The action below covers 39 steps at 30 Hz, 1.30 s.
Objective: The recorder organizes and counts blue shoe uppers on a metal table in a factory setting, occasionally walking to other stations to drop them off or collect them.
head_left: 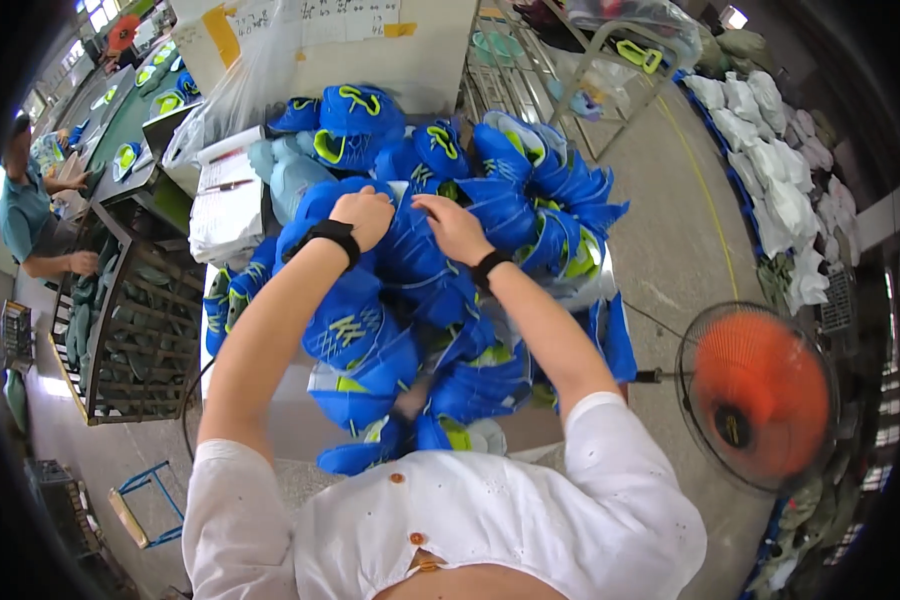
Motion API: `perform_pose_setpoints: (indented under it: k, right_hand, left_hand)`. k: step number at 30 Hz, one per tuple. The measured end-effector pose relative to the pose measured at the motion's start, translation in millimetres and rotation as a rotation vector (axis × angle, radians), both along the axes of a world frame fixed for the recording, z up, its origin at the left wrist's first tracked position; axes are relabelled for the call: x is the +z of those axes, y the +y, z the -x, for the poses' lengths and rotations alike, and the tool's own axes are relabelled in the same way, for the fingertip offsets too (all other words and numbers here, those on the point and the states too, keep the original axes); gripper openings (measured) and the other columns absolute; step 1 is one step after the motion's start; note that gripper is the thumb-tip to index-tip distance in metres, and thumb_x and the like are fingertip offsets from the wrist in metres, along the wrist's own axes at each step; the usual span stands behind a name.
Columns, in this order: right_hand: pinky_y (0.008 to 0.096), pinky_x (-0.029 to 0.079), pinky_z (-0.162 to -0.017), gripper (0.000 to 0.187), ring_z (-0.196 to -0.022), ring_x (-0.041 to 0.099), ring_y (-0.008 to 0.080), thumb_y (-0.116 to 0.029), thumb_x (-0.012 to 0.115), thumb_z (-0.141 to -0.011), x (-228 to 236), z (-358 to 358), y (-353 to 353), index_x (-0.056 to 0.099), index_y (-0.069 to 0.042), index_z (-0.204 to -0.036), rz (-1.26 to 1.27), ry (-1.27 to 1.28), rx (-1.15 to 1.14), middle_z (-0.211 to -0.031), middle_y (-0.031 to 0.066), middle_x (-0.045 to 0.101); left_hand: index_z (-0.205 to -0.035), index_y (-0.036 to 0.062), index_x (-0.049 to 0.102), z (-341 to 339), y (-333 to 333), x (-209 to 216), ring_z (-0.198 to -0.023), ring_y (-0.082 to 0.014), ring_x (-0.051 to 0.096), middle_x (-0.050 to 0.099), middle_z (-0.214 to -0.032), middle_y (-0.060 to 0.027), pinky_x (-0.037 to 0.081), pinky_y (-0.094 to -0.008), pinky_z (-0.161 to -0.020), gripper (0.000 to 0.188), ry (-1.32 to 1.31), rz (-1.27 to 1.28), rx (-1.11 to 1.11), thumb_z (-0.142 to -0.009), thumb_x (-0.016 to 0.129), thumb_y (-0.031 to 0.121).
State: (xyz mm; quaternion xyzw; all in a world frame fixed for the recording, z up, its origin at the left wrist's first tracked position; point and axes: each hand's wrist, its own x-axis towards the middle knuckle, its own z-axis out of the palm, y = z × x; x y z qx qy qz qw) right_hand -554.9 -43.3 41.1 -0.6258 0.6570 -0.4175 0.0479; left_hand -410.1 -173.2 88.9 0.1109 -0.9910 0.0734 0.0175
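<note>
A heap of blue shoe uppers (345, 330) with lime-green linings and pale stitching covers the worktable in front of me. Over the middle of this heap, my left hand (362, 218) is closed with curled fingers on a blue upper (320, 205). A little to its right, my right hand (456, 230) has its fingers bent inward and pinched at the edge of a blue upper (410, 240) lying between both hands. The fingertips are partly hidden. More uppers (545, 175) stand nested in a row at the right.
A notebook (228, 205) with pens lies at the table's left. A large pale box (340, 60) stands behind the heap. An orange fan (760, 395) is at the right. Left are a slatted crate (135, 320), a conveyor (120, 120) and another person (35, 210). White sacks (770, 160) line the far right.
</note>
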Motion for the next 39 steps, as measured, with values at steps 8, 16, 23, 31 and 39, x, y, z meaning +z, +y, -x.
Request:
perform_pose_setpoints:
  k: [8, 16, 23, 31, 39]
  right_hand:
    - [0.0377, 0.043, -0.082, 0.026, -0.102, 0.051, 0.0307, -0.007, 0.048, -0.083, -29, 36, -18, 0.051, -0.009, -0.109, -0.335, -0.081, 0.061, -0.105, 0.0123, 0.056]
    - [0.0385, 0.045, -0.082, 0.046, -0.108, 0.048, 0.0307, -0.009, 0.049, -0.083, -29, 35, -7, 0.037, -0.014, -0.127, -0.008, -0.076, 0.096, -0.126, 0.0118, 0.043]
    - [0.044, 0.046, -0.064, 0.026, -0.08, 0.058, 0.0333, -0.025, 0.05, -0.084, -14, 32, -7, 0.049, -0.011, -0.106, -0.42, 0.245, 0.142, -0.095, 0.0115, 0.059]
    - [0.0364, 0.043, -0.069, 0.013, -0.086, 0.054, 0.0246, -0.014, 0.055, -0.077, 8, 20, 41, 0.057, -0.009, -0.089, -0.271, 0.25, 0.106, -0.086, 0.0044, 0.057]
    - [0.0332, 0.044, -0.066, 0.015, -0.082, 0.054, 0.022, -0.012, 0.048, -0.074, 14, -24, 6, 0.058, -0.008, -0.084, -0.055, 0.414, 0.273, -0.078, 0.0035, 0.059]
  left_hand:
    - [-0.104, 0.0165, 0.059, 51, -45, -28, -0.096, -0.0265, 0.056, 0.052, -0.115, -0.0044, 0.048, -0.0377, -0.077, 0.028, -0.178, -0.104, -0.037, -0.079, 0.048, 0.01]
    - [-0.118, 0.0138, 0.052, 89, -31, -55, -0.083, -0.031, 0.062, 0.038, -0.131, -0.0129, 0.051, -0.0391, -0.07, 0.034, -0.458, -0.139, 0.216, -0.087, 0.041, 0.02]
    - [-0.078, 0.0119, 0.059, -11, -39, 48, -0.063, -0.0274, 0.06, 0.057, -0.085, -0.0083, 0.046, -0.0372, -0.052, 0.009, -0.213, 0.105, -0.292, -0.074, 0.052, 0.015]
    - [-0.072, 0.0134, 0.061, -184, -13, 56, -0.06, -0.0236, 0.061, 0.058, -0.066, -0.0044, 0.046, -0.0334, -0.052, 0.01, -0.522, 0.11, 0.118, -0.074, 0.053, 0.019]
    - [-0.069, 0.0087, 0.063, -91, 15, 49, -0.066, -0.0242, 0.06, 0.056, -0.081, -0.0096, 0.047, -0.0356, -0.056, 0.026, -0.291, -0.004, 0.134, -0.075, 0.057, 0.034]
